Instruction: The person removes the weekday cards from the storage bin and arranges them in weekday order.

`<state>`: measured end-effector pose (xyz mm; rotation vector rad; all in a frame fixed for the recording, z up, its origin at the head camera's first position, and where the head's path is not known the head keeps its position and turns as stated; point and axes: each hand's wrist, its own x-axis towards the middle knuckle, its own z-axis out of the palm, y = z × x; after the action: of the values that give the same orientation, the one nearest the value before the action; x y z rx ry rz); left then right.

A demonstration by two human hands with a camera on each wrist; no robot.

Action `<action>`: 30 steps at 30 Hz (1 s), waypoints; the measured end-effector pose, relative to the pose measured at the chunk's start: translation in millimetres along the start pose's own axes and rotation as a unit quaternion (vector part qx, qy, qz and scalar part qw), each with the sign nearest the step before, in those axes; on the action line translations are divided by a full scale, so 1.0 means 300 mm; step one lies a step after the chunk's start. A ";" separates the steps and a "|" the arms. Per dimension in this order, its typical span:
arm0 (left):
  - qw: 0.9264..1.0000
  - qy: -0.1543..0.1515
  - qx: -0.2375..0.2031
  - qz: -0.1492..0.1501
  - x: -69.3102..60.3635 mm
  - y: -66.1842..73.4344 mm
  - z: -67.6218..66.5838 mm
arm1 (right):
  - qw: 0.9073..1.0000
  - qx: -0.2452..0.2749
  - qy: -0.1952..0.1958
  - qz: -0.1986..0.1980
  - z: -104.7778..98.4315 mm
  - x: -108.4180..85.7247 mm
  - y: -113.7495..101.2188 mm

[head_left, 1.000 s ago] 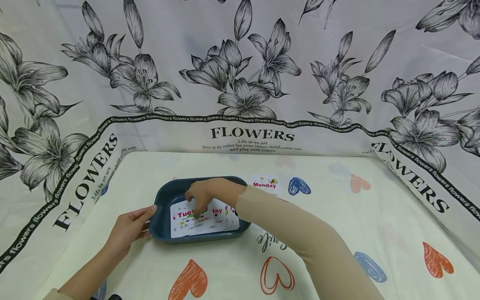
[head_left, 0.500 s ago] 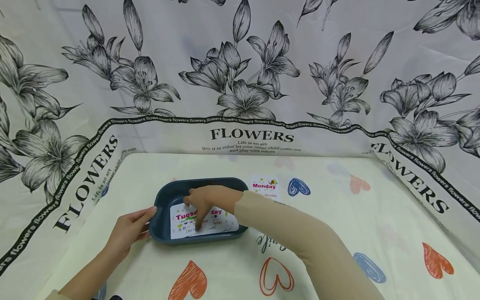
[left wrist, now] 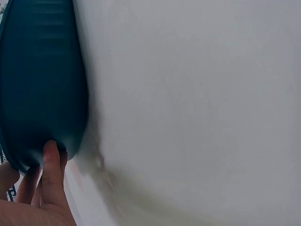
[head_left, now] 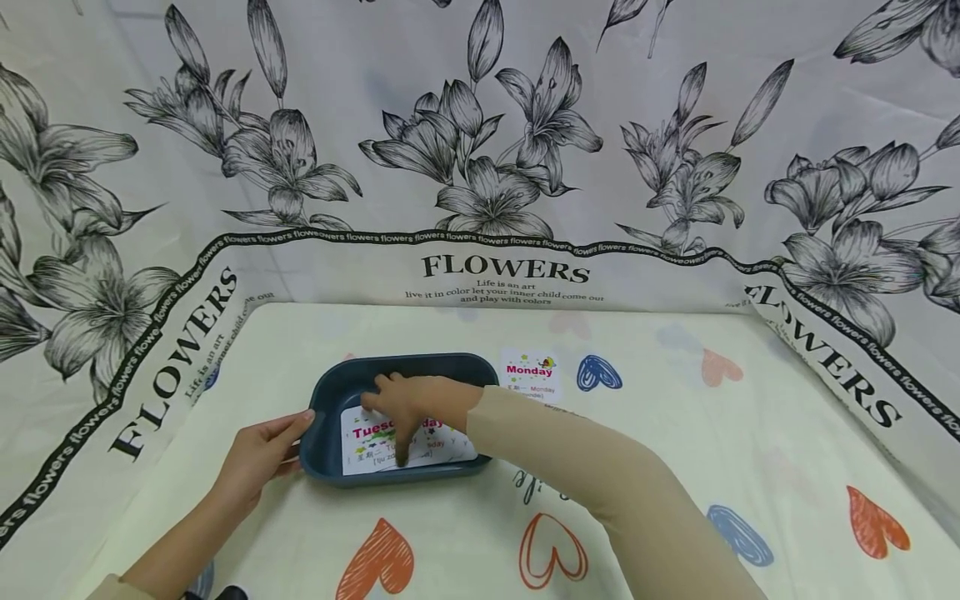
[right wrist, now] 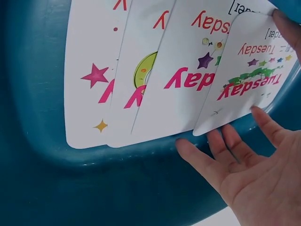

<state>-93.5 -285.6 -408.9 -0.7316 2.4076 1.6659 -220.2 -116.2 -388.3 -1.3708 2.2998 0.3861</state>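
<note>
A dark blue oval-ended tray [head_left: 324, 442] holds several white weekday cards, fanned out and overlapping. The front card reads Tuesday, and this Tuesday card [right wrist: 251, 70] lies over the others. My left hand [head_left: 258, 458] grips the tray's left end, thumb on the rim; in the left wrist view its fingers [left wrist: 51, 165] press the outer wall. My right hand [head_left: 412, 404] reaches into the tray, spread across the Tuesday card. In the right wrist view its thumb is at one edge of that card and its extended fingertips [right wrist: 258, 113] meet the opposite edge.
A Monday card [head_left: 529, 371] lies on the table right behind the tray, partly hidden by the right sleeve [head_left: 570, 450]. The pale tablecloth [head_left: 450, 550] carries printed hearts. A flower-printed curtain [head_left: 495, 275] stands round the back and sides. A small dark object shows at the bottom edge.
My right hand has spread its fingers and thumb wider across the Tuesday card, its thumb moving toward the card's near edge. The left hand and tray stay in place.
</note>
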 end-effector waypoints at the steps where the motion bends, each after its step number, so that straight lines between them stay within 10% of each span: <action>1: 1.000 0.000 0.000 -0.001 0.001 0.001 0.002 | 1.000 0.000 0.001 0.002 0.002 -0.001 0.001; 30: 1.000 -0.006 -0.009 0.000 0.012 0.004 -0.004 | 0.997 -0.066 -0.003 0.039 -0.004 -0.003 -0.046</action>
<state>-97.0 -287.4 -408.9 -0.7222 2.3866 1.6888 -207.8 -122.7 -387.0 -1.3418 2.3651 0.5757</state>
